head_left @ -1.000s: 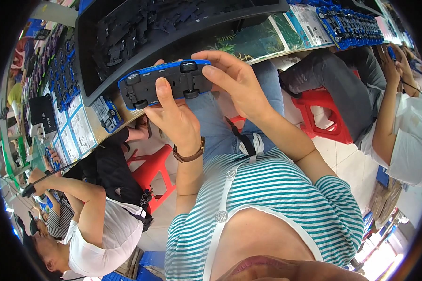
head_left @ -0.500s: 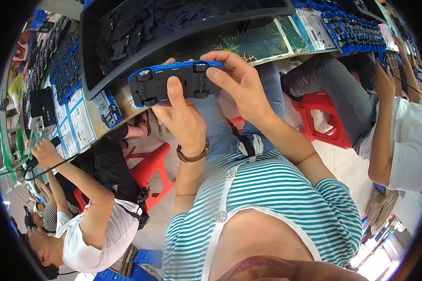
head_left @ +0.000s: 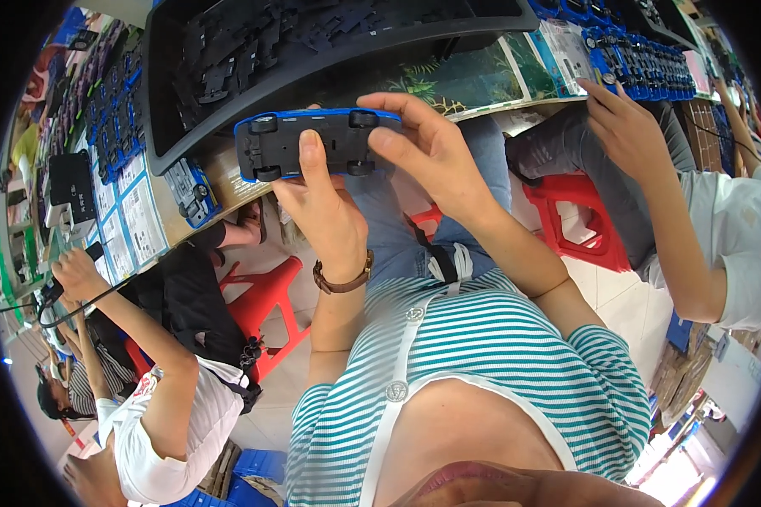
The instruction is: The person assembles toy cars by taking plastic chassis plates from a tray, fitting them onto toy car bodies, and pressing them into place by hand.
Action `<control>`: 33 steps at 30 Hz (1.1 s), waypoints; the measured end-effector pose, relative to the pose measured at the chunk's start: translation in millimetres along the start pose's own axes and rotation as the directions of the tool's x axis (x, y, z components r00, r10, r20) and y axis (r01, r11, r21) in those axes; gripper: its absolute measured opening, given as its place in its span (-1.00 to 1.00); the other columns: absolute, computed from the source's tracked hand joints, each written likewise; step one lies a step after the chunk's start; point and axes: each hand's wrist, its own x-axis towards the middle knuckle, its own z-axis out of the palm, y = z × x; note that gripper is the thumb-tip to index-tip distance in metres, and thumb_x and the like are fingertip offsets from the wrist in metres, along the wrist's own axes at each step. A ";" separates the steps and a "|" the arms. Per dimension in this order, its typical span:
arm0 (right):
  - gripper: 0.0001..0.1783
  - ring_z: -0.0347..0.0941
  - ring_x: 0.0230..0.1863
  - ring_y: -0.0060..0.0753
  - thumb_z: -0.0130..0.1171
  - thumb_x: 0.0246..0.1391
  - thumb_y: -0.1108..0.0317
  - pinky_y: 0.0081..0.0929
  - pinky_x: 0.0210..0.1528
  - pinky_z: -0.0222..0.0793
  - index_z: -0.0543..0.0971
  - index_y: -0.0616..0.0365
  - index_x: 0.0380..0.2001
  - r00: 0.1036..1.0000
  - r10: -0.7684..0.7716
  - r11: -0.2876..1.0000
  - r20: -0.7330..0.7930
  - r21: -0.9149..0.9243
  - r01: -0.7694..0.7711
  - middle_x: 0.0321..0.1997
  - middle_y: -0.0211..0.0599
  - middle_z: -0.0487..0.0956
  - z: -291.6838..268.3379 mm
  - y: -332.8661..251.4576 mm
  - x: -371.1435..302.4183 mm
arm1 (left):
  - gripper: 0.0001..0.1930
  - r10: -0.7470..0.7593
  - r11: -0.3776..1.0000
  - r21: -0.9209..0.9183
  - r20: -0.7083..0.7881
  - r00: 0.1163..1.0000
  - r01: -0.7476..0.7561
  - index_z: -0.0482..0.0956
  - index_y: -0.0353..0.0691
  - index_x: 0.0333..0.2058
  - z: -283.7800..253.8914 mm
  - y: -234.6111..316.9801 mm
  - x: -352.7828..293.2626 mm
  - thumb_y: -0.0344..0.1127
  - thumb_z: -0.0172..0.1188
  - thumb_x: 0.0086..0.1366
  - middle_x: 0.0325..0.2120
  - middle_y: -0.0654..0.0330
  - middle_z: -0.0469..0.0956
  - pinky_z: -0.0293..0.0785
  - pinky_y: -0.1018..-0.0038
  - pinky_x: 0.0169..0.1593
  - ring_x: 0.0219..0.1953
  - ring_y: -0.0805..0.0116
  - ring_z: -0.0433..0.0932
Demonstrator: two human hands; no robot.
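Note:
A blue toy car (head_left: 336, 150) is held up in front of me with its black underside and wheels facing me. My left hand (head_left: 331, 215) grips it from below, thumb pressed on the black base and fingers behind the body. At the car's right end my right hand (head_left: 435, 152) pinches it, thumb near the wheels and index finger over the upper edge. Beyond the car stands a large black bin (head_left: 330, 61) filled with flat black plastic parts (head_left: 279, 38). Another blue toy car (head_left: 192, 193) lies wheels up on the table edge to the left.
Rows of upturned blue cars (head_left: 638, 63) stand on the table at far right, and more (head_left: 118, 110) at left. A black box (head_left: 72, 190) sits at left. Co-workers sit on both sides by red stools (head_left: 579, 220); the right one's hand (head_left: 621, 127) reaches toward the table.
The car in my hands has tilted slightly, its underside turned more squarely toward me. The co-worker at right has raised a hand toward the table edge; my grip looks the same.

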 end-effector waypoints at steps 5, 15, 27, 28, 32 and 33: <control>-0.57 0.42 -0.08 -0.57 0.22 0.07 0.40 -0.60 0.00 0.37 0.44 0.27 0.02 1.000 0.000 1.000 0.030 0.011 -0.001 -0.08 -0.31 0.50 5.8 -1.1 -1.9 | -0.56 0.045 0.997 -0.067 0.049 0.998 -0.042 0.23 -0.30 0.10 0.3 3.4 -3.5 -0.33 0.11 0.32 -0.04 -0.01 0.45 0.48 0.43 -0.03 -0.09 0.30 0.50; -0.57 0.40 0.01 -0.51 0.24 0.04 0.50 -0.55 0.02 0.43 0.44 0.30 0.01 0.998 -0.059 0.998 0.029 0.018 0.058 -0.02 -0.27 0.48 17.2 0.4 -3.3 | -0.58 -0.079 0.977 -0.187 0.145 0.986 0.106 0.26 -0.30 0.08 -14.4 13.3 9.4 -0.32 0.12 0.30 0.03 0.00 0.40 0.43 0.39 0.05 -0.04 0.27 0.49; -0.52 0.44 -0.07 -0.54 -0.12 0.31 0.21 -0.60 -0.09 0.41 0.34 0.35 0.14 0.996 -0.020 0.980 0.085 0.199 0.003 -0.01 -0.22 0.50 7.3 -9.8 -11.6 | -0.62 -0.073 0.965 -0.238 0.153 0.986 0.108 0.27 -0.32 0.09 -22.6 26.0 7.1 -0.24 -0.03 0.39 0.04 -0.04 0.42 0.44 0.31 0.07 0.01 0.27 0.47; -0.52 0.44 -0.07 -0.54 -0.12 0.31 0.21 -0.60 -0.09 0.41 0.34 0.35 0.14 0.997 -0.022 0.980 0.069 0.197 0.008 -0.01 -0.22 0.50 7.4 -10.7 -12.1 | -0.65 -0.054 0.972 -0.218 0.132 0.990 0.082 0.31 -0.32 0.06 -21.4 28.1 7.5 -0.23 -0.05 0.40 0.03 -0.02 0.44 0.44 0.31 0.05 0.00 0.28 0.47; -0.50 0.45 -0.06 -0.48 -0.17 0.32 0.16 -0.54 -0.09 0.45 0.35 0.35 0.13 0.997 0.001 0.976 0.073 0.217 -0.017 -0.01 -0.20 0.51 2.9 -11.5 -14.1 | -0.65 -0.084 0.974 -0.197 0.143 0.986 0.111 0.30 -0.30 0.07 -20.6 24.2 4.1 -0.23 -0.06 0.41 0.03 0.00 0.44 0.44 0.35 0.05 0.00 0.32 0.47; -0.54 0.44 -0.06 -0.50 -0.12 0.31 0.17 -0.55 -0.09 0.45 0.39 0.29 0.11 0.997 -0.013 0.983 0.070 0.181 0.001 -0.02 -0.24 0.50 2.4 -10.8 -14.8 | -0.64 -0.085 0.972 -0.208 0.128 0.988 0.110 0.29 -0.30 0.08 -18.7 23.0 2.5 -0.23 -0.06 0.41 0.03 0.01 0.44 0.44 0.36 0.05 0.00 0.33 0.47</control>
